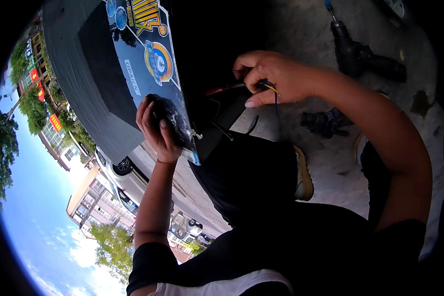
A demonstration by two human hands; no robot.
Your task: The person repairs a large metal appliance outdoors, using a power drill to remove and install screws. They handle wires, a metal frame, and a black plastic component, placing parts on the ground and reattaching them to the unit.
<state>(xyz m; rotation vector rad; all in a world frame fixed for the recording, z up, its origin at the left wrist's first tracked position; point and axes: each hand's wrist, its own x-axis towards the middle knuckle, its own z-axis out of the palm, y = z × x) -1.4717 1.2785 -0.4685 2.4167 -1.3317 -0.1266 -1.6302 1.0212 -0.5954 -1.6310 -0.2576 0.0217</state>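
Thin blue-and-yellow wires (271, 87) sit pinched in the right hand's (283, 76) fingers, beside a glossy, stickered dark panel (130, 61). The left hand (159, 130) touches it, grip unclear; a hard tug could snap them.

We log a glossy dark blue-grey flat panel (124, 52), whitish scuffs along 1 edge. Stickers on it: round ring-shaped sticker (168, 59), yellow-orange w/ blue + white; bold-lettered sticker (148, 20), yellow w/ white outline; pale rectangular label (131, 77). Thin plastic-coated wires (271, 86): blue + yellow; thin red cable (215, 91) too. We mark the pistol-shaped power drill (348, 48) blk/dk grey, w/ blue bit end. Grey concrete floor (301, 32), dk blotches. White laced-type shoe (301, 175), tan-yellow sole. Blk cloth trousers (251, 170). Bkgd: red rectangular banners (55, 123), yellow marks; white car (128, 183); blue sky (39, 232), white cloud patches.
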